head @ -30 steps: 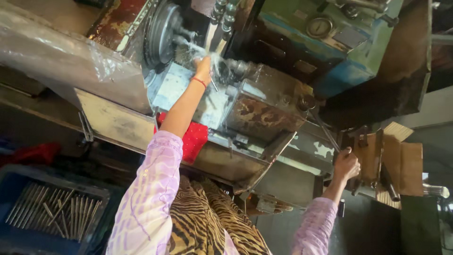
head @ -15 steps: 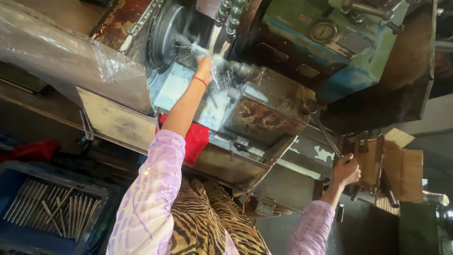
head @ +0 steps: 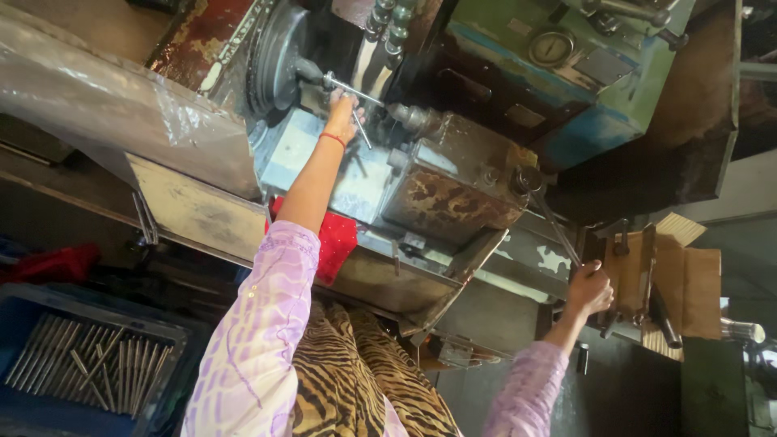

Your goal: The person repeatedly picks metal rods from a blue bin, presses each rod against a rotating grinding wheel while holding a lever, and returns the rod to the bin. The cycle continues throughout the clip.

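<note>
Two hands on a lathe, left hand (head: 341,109) pinching a thin metal rod (head: 354,89) by the chuck (head: 273,61), right hand (head: 589,289) fisted round a long lever handle (head: 557,231) at the machine's right edge.

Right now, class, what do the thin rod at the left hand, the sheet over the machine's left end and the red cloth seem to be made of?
Thin rod: probably bare steel; it glints silver. Sheet: seemingly clear plastic film, crinkled and shiny. Red cloth: woven fabric, matte and limp. The left hand touches the rod.

Dim, shadowy — glare on plastic
</note>
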Action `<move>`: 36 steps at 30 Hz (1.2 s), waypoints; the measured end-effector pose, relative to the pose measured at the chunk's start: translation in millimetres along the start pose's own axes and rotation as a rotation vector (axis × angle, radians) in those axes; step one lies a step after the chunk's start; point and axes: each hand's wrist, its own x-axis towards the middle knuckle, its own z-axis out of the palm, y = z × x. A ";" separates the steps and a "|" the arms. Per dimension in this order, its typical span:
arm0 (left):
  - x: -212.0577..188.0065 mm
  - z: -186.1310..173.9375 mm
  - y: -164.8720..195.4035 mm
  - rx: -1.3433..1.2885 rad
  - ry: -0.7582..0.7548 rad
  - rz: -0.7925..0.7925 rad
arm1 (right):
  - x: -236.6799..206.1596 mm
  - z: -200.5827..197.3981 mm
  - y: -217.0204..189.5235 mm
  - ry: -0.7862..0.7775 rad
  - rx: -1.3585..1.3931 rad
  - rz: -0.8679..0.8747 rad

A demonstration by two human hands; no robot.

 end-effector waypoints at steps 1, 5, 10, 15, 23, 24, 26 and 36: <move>0.4 0.1 0.4 0.001 -0.007 -0.001 | -2.5 -0.3 0.6 -0.004 0.005 0.000; 2.4 -0.6 1.2 -0.006 -0.026 -0.010 | -7.3 -0.5 1.4 -0.002 0.010 -0.002; 6.2 6.4 -0.8 0.043 -0.047 -0.027 | 1.4 0.6 0.2 0.024 0.009 -0.003; 7.5 24.7 -5.8 -0.030 -0.119 0.124 | 8.9 2.7 -3.1 0.051 0.029 0.028; -1.2 29.5 -5.4 -0.064 -0.232 0.109 | 8.1 4.7 -2.8 0.047 0.015 0.036; -1.1 29.1 -6.0 -0.053 -0.230 0.114 | 8.1 4.8 -2.4 0.060 0.011 0.027; 1.0 28.3 -7.7 -0.058 -0.222 0.128 | 8.6 4.7 -2.1 0.030 0.019 0.043; 8.9 15.1 -5.6 -0.155 0.005 0.076 | 8.0 2.8 -3.0 0.019 0.028 0.037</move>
